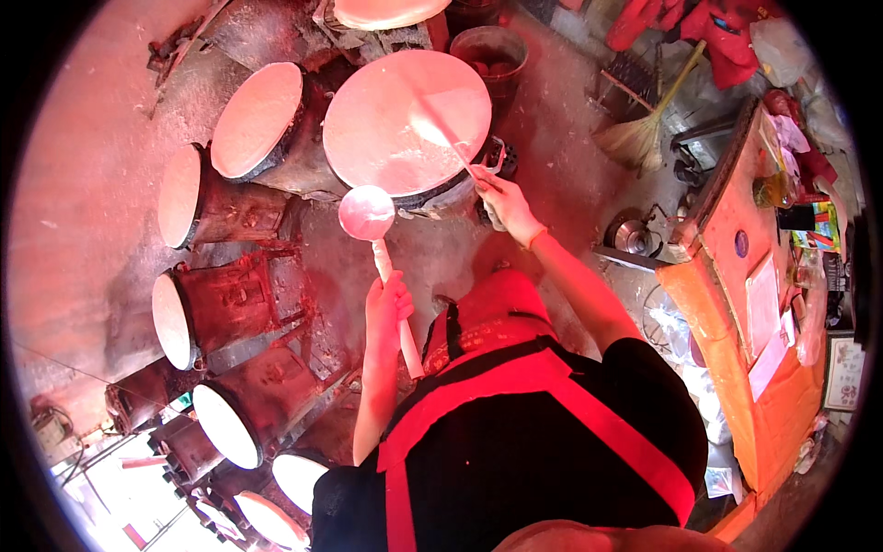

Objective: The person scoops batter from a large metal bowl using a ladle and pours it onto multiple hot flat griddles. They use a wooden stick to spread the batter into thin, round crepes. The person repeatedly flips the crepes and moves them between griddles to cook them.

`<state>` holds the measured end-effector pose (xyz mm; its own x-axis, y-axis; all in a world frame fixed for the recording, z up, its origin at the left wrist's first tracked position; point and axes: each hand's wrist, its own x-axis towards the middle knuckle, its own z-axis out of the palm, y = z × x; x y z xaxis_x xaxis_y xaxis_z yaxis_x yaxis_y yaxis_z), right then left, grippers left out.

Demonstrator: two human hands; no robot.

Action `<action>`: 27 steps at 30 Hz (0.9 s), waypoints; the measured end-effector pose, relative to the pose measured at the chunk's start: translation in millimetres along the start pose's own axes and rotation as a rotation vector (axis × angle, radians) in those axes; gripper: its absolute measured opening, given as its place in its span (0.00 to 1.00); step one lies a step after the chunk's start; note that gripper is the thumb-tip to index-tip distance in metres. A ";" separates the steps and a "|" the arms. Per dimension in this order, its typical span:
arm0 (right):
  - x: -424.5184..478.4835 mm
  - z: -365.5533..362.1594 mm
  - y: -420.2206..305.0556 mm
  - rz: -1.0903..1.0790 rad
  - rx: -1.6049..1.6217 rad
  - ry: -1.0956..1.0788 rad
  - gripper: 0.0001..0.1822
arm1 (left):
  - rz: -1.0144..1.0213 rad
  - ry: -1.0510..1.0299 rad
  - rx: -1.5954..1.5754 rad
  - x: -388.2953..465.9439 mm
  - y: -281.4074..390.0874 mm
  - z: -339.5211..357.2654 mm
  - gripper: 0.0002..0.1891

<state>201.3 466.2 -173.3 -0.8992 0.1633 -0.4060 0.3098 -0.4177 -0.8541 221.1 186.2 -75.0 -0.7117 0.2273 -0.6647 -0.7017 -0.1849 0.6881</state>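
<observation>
My left hand [388,303] grips the wrapped handle of a long-handled ladle [366,212], whose round bowl sits at the near edge of a large round griddle [386,124]. Whether the bowl touches the griddle cannot be told. In my right hand [503,205] is a thin stick or spatula [445,131], slanting up and left over the griddle. A pale, glossy patch [431,121] lies on the griddle's right half, beneath the stick. Red light washes over the scene, and the stick's far end is blurred.
Several more round-topped stoves [256,121] curve down the left side. Behind the griddle stands a bucket [491,52]. To the right are a straw broom [645,134], a metal kettle [633,237] and a table [731,228] with papers and a glass jar.
</observation>
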 end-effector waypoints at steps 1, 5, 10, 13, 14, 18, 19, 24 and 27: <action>2.6 -4.8 -5.8 -0.058 -0.109 0.060 0.18 | -0.007 -0.015 0.010 1.3 2.3 1.1 0.11; 19.2 -14.6 -30.0 -0.122 -0.140 0.296 0.17 | -0.009 -0.077 0.018 15.3 11.8 8.3 0.12; -13.3 -15.8 -14.0 0.013 -0.257 0.131 0.17 | 0.054 -0.096 0.216 61.8 29.1 12.1 0.09; -21.7 -28.8 23.2 -0.271 -0.138 0.186 0.16 | 0.118 -0.138 0.301 108.1 39.4 26.3 0.07; -15.2 -33.3 41.8 -0.432 -0.114 0.232 0.16 | 0.129 -0.103 0.300 116.5 41.0 34.5 0.07; -28.7 10.0 32.2 -0.080 -0.008 0.264 0.16 | 0.097 -0.054 0.246 147.3 22.3 61.5 0.06; -30.9 21.0 32.7 -0.008 0.027 0.199 0.16 | 0.071 -0.071 0.223 150.3 19.7 67.4 0.06; -54.1 53.4 9.8 0.156 0.345 -0.119 0.17 | -0.081 -0.369 -0.250 155.3 46.9 50.7 0.04; -60.2 48.2 -30.2 -0.167 0.131 0.029 0.17 | -0.082 -0.368 -0.073 68.1 110.8 40.3 0.05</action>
<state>231.2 425.9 -107.4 -0.9247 0.2649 -0.2735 0.1131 -0.4948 -0.8616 96.3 219.8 -32.3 -0.6027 0.5695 -0.5589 -0.7660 -0.2167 0.6052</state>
